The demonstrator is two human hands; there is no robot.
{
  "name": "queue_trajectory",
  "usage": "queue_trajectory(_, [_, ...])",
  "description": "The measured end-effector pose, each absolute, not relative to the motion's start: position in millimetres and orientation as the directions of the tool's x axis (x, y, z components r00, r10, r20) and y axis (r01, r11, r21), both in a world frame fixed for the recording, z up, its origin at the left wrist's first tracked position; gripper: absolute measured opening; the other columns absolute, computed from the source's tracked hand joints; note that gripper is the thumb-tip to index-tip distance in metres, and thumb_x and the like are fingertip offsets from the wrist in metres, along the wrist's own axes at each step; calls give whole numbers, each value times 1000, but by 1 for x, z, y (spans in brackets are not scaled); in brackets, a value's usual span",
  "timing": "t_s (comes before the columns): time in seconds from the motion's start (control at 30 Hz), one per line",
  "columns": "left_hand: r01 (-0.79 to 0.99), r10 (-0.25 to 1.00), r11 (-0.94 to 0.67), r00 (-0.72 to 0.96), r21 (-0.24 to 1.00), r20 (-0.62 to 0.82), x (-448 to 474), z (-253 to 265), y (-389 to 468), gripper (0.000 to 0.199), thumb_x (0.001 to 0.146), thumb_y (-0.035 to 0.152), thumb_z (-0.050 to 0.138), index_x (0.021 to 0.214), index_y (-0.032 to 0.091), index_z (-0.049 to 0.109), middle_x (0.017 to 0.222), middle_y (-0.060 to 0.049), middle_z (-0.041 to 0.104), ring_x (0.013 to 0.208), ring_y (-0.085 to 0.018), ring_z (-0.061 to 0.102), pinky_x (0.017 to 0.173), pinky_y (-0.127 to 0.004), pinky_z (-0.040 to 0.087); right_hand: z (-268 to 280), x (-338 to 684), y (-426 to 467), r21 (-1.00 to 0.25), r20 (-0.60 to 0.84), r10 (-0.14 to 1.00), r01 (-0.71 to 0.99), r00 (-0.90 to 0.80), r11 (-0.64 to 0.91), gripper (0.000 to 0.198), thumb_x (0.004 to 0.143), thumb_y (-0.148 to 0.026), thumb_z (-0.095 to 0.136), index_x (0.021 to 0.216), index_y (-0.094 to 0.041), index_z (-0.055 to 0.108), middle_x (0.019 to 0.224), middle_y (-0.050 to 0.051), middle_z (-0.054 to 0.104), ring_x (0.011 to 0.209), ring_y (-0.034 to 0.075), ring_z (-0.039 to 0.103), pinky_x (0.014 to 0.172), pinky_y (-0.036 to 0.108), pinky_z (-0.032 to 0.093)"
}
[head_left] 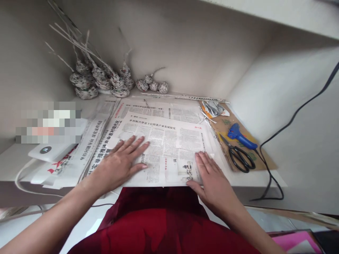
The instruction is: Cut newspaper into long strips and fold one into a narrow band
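Observation:
A sheet of newspaper (pixel 159 141) lies flat before me, on top of other newspaper sheets (pixel 106 130) spread over the shelf. My left hand (pixel 120 158) rests palm down on its left side, fingers spread. On the sheet's lower right, beside a printed picture, my right hand (pixel 210 176) lies flat with its fingers stretched out and close together. Neither hand holds anything. To the right of the right hand are black-handled scissors (pixel 241 158) and a blue glue gun (pixel 242 137), both on a piece of brown cardboard (pixel 262 162).
Several woven paper gourds (pixel 119 84) with long stems stand at the back left, near a cluster of small woven balls (pixel 153 84). Thin paper rods (pixel 182 97) lie along the back wall. A white device (pixel 53 150) with a cable sits left. A black cord (pixel 288 120) hangs at right.

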State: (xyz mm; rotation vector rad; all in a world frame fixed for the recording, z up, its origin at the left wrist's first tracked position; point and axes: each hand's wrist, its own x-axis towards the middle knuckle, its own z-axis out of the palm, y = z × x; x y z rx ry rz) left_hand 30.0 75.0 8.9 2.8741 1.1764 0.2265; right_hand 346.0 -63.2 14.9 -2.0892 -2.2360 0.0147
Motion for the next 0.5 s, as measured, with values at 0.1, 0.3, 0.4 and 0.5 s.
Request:
queue_trajectory(0.1, [757, 760, -648, 634, 84, 141, 8, 6, 86, 72, 101, 64, 34, 162, 25, 29, 168, -7, 31, 156, -31, 24, 124, -54, 28, 17, 368, -72, -22, 75, 997, 999, -24, 26, 84, 102, -64, 35, 155, 1, 41, 160, 23, 41, 150, 36, 37, 119, 55, 39])
queue_trajectory(0.3, [856, 857, -506, 486, 108, 171, 2, 13, 86, 72, 100, 59, 41, 159, 19, 38, 164, -13, 38, 153, -40, 29, 122, -63, 28, 18, 380, -72, -6, 168, 986, 1000, -10, 11, 69, 106, -51, 33, 147, 1, 52, 151, 24, 54, 143, 36, 49, 115, 54, 45])
queue_trajectory(0.4, [849, 841, -504, 440, 159, 316, 10, 18, 72, 62, 100, 51, 48, 154, 19, 46, 162, -12, 42, 151, -40, 34, 124, -62, 26, 16, 382, -72, -25, 223, 973, 998, -51, 58, 58, 106, -41, 37, 142, -1, 58, 146, 21, 60, 140, 35, 53, 114, 53, 47])
queue_trajectory(0.5, [718, 757, -626, 467, 304, 456, 21, 20, 55, 43, 101, 41, 53, 138, 22, 62, 146, -8, 63, 138, -30, 55, 121, -53, 40, 16, 383, -71, -67, 293, 953, 993, -72, 96, 50, 105, -36, 42, 137, -4, 63, 138, 19, 66, 134, 33, 59, 110, 52, 51])
